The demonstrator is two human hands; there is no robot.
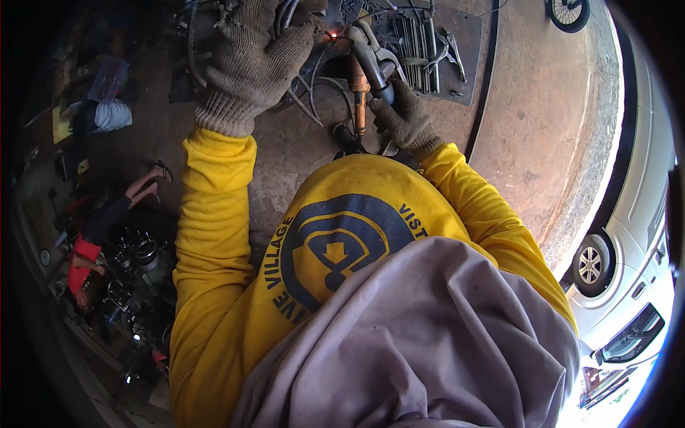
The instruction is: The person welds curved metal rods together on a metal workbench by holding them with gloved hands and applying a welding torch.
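Observation:
Both my hands wear brown knit work gloves. At the top left, my left hand (257, 60) is closed about bent metal rods (287, 13), its fingertips partly cut off by the frame's upper edge. A small orange-red glow (332, 36) shows just right of its thumb. My right hand (408, 120) is closed at the lower end of a dark grey bent metal tube (368, 63). Beside that tube, an orange-brown tool handle (359, 85) points down toward me, apart from my fingers.
Right of the tube lie a bundle of thin rods (410, 46) and metal locking pliers (451, 57) on a dark plate (464, 28). Cables (335, 89) curl below. A person (89, 250) and machine parts (143, 253) are at left; a silver car (628, 264) stands at right.

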